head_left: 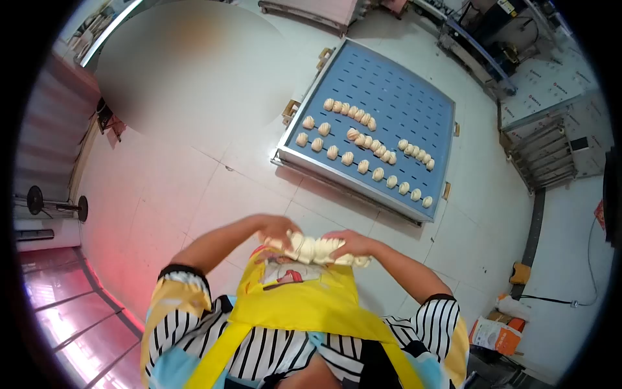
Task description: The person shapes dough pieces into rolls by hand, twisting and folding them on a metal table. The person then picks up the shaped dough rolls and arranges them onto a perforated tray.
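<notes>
In front of my yellow apron (291, 301), my left hand (277, 230) and my right hand (350, 244) are wrapped round a row of pale, ridged dough pieces (314, 249). The row lies roughly level between the two hands, and a few pieces stick out past my right hand. Beyond them is a large blue perforated tray (382, 78) with a metal rim. Single dough pieces (347, 157) are spaced along its near edge, and joined rows of dough pieces (350, 111) lie further in.
A pink-grey box-like unit (311, 10) stands at the top. Machinery (486, 48) is at the upper right, with a metal rack (544, 155) below it. An orange and white carton (495, 334) sits at the lower right. A black fan (35, 200) is at the left.
</notes>
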Demonstrator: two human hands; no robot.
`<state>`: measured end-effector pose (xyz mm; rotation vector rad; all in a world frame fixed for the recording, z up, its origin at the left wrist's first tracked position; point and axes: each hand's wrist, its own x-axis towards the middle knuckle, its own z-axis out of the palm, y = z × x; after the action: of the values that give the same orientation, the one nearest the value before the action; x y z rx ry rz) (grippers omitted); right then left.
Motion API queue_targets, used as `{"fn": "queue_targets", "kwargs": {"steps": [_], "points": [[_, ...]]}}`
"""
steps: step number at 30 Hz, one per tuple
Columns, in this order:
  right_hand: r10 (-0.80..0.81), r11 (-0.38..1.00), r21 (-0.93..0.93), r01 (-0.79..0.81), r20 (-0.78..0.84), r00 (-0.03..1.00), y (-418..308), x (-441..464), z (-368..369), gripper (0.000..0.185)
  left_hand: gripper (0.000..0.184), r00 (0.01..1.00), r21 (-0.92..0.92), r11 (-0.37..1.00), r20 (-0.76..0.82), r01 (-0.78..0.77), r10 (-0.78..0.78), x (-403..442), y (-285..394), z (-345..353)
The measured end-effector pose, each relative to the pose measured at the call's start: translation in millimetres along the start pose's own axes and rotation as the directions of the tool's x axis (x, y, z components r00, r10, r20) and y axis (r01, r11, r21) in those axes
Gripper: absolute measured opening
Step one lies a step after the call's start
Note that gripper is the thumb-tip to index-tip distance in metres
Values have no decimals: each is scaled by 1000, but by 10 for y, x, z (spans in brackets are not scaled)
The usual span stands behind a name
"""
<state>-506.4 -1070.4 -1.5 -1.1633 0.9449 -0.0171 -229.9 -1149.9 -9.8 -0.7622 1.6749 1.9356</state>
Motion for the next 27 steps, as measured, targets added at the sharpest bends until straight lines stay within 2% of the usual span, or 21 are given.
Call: {"fn": "queue_targets", "kwargs": {"steps": [1, 3, 4, 7, 8, 12, 15, 17, 18, 19, 20, 21, 22, 23, 24, 25, 27], "points": [[27, 999, 48, -25, -40, 999, -19, -73, -179, 61, 56, 996, -24, 997, 59, 68, -66, 120, 193, -228], [62, 992, 120, -46, -135, 989, -154, -122, -774, 62, 54, 997, 20, 1000, 72, -19, 18, 447, 556, -764], [51, 983, 180, -22, -158, 986, -47, -98, -1003, 62, 54, 995, 21, 999, 93, -25, 23, 636, 673, -990], [44, 979, 204, -1, -205, 978, 148, 43, -1690, 61, 55, 985, 98, 994, 174, -37, 20, 1294, 807, -1761], [15, 966, 256, 38, -202, 979, 420, 178, -1904, 59, 55, 977, 113, 992, 211, -47, 22, 1536, 841, -1887], [66, 980, 192, -43, -116, 991, 563, 556, -2764, 58, 59, 961, 19, 998, 268, 58, -61, 2239, 813, -2517], [15, 999, 53, -8, -141, 990, 639, 807, -3447, 57, 62, 983, 135, 991, 182, -15, -10, 2657, 804, -3060], [-138, 990, -30, 135, -202, 970, 806, 1077, -3998, 59, 65, 989, 226, 970, 137, -91, 61, 2921, 855, -3535], [-130, 989, -94, 111, -237, 963, 853, 1220, -4286, 65, 65, 995, 243, 970, 95, 16, -41, 2873, 1174, -3820], [-86, 996, -6, 88, -276, 957, 751, 1314, -4577, 63, 64, 999, 223, 975, 49, 12, -24, 3104, 1060, -4086], [-125, 992, -54, 114, -310, 942, 697, 1488, -4919, 61, 64, 998, 406, 913, -28, -48, 65, 3236, 1164, -4412], [-55, 984, -180, -16, -382, 922, 442, 1555, -5198, 61, 62, 987, 476, 879, -127, -31, 103, 3299, 1300, -4681], [-79, 974, -224, -21, -430, 899, 484, 1725, -5455, 60, 60, 986, 500, 865, -123, -40, 117, 3540, 1240, -5010], [-103, 963, -267, -32, -477, 873, 535, 1896, -5710, 58, 58, 965, 576, 817, -202, -20, 167, 3691, 1274, -5271], [-126, 950, -308, -48, -521, 844, 582, 2067, -5966, 57, 57, 964, 621, 780, -247, 78, 100, 3780, 1411, -5522], [-146, 925, -371, -78, -539, 829, 532, 2180, -6180, 57, 54, 921, 712, 699, -309, 59, 237, 3981, 1302, -5750], [-207, 871, -479, -113, -564, 800, 608, 2469, -6534, 58, 58, 886, 781, 599, -391, 176, 250, 4185, 1308, -6072]]}}
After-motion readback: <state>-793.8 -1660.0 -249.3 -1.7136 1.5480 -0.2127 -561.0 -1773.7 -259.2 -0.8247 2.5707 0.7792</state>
